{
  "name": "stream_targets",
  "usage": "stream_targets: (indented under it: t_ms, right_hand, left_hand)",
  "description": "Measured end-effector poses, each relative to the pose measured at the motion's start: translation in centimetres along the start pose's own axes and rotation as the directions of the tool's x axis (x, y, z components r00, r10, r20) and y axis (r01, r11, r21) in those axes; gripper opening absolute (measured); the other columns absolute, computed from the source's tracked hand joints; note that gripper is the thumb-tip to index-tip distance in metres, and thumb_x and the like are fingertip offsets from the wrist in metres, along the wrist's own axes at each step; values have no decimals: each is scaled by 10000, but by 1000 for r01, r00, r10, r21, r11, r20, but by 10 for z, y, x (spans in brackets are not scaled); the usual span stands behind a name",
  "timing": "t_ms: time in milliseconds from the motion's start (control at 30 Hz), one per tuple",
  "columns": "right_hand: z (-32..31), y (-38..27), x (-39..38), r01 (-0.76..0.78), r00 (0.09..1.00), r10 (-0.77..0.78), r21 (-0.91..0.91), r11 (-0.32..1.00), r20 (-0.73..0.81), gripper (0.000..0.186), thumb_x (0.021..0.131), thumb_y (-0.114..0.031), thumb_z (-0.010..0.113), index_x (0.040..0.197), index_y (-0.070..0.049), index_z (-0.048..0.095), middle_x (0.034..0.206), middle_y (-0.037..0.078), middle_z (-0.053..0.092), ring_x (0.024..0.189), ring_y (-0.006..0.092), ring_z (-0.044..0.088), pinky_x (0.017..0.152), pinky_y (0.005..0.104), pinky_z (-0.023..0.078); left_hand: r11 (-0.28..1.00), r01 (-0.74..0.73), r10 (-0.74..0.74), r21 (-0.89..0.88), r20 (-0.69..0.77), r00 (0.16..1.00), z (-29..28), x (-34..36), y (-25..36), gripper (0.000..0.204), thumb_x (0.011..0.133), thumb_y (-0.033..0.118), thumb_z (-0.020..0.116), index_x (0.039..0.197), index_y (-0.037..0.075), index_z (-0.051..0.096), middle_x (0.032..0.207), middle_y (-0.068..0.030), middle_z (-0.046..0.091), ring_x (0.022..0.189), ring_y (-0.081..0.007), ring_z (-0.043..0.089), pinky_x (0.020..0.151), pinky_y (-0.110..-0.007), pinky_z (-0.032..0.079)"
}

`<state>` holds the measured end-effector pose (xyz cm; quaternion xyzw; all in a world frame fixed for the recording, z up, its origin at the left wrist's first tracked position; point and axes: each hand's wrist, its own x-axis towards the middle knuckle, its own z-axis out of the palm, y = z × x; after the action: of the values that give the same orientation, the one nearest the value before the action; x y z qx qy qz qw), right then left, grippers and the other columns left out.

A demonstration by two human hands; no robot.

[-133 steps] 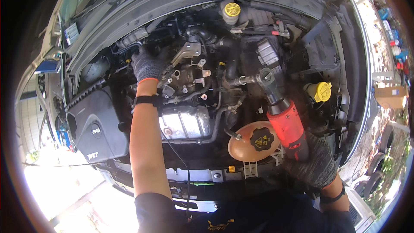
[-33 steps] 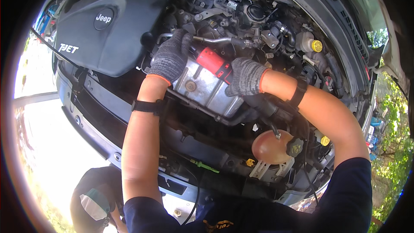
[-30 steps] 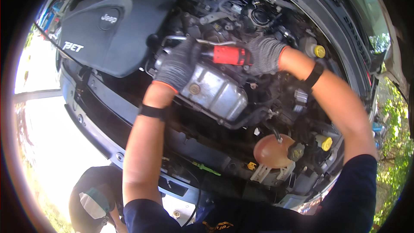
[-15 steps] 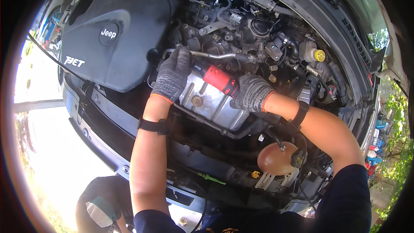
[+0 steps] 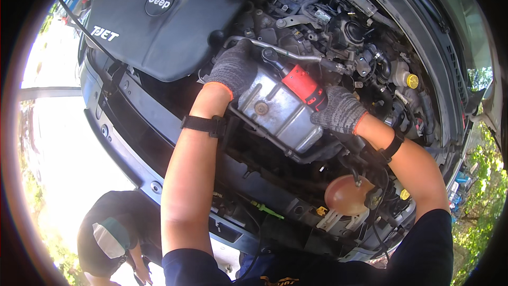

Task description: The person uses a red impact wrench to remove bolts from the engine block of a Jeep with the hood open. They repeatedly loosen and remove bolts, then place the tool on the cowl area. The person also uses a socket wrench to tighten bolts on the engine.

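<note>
A red-bodied power ratchet (image 5: pixel 302 86) is in my right hand (image 5: pixel 339 110), whose grey knit glove wraps its rear end. Its dark round head (image 5: pixel 270 54) points up and left, over the top edge of a silver metal heat shield (image 5: pixel 283 110). My left hand (image 5: pixel 233 69), gloved alike, reaches down at the shield's upper left corner. Its fingertips are hidden beside a bent metal pipe (image 5: pixel 286 51), so I cannot make out what they touch. A gap separates the ratchet head from this hand.
A large black engine cover (image 5: pixel 159 37) lies at the left. Hoses, brackets and a yellow-capped reservoir (image 5: pixel 413 80) crowd the right side. Nearer me is a brownish tank (image 5: pixel 346 195). Another person (image 5: pixel 119 233) in a cap crouches at the lower left, beyond the car's front edge.
The view has shifted, so the engine bay sits differently in it. The ratchet's head, hidden by my left hand before, now shows apart from it. The left fingers have dropped lower beside the shield.
</note>
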<state>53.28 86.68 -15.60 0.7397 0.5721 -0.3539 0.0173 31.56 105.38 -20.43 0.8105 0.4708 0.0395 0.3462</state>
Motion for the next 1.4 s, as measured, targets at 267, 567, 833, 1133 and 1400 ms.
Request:
stream_targets:
  t_ms: [267, 567, 833, 1133, 1400]
  right_hand:
    - [8, 6, 0, -17, 998, 15, -33, 999, -57, 442, 703, -407, 826, 920, -33, 737, 903, 255, 739, 876, 425, 739, 835, 496, 591]
    - [0, -1, -3, -9, 1000, 7, -51, 999, -25, 437, 699, -411, 825, 887, -28, 732, 878, 246, 735, 865, 420, 739, 834, 500, 590]
    - [7, 10, -2, -17, 999, 13, -66, 998, -52, 479, 689, -417, 830, 951, -28, 732, 917, 242, 738, 893, 425, 735, 854, 498, 588]
    - [4, 4, -1, 10, 999, -14, -76, 997, -42, 483, 689, -406, 833, 958, -18, 733, 925, 255, 739, 903, 431, 736, 856, 495, 589]
    - [-11, -4, -22, 100, 992, -97, 28, 995, -86, 389, 711, -346, 824, 939, -46, 726, 845, 227, 730, 854, 421, 732, 843, 494, 587]
  left_hand:
    - [998, -42, 39, 53, 62, 997, 8, 6, -7, 418, 988, 210, 578, 1370, 40, 596, 1254, -279, 725, 1220, -458, 680, 1037, -540, 545]
    - [986, -43, 33, 158, 64, 997, 23, 16, -18, 437, 1002, 226, 563, 1422, 106, 584, 1305, -252, 720, 1241, -427, 688, 1036, -543, 552]
    - [985, -29, 12, 172, 102, 995, 17, 6, -3, 474, 1012, 171, 529, 1480, 100, 547, 1305, -262, 717, 1240, -423, 693, 1040, -521, 539]
    - [992, -36, 24, 122, 104, 994, 15, -1, -2, 516, 1001, 101, 497, 1516, 71, 518, 1315, -292, 705, 1241, -427, 692, 1041, -510, 542]
    - [978, -157, 143, 137, 112, 983, 24, 4, -7, 540, 985, 64, 480, 1524, 56, 507, 1327, -303, 699, 1244, -443, 687, 1061, -510, 539]
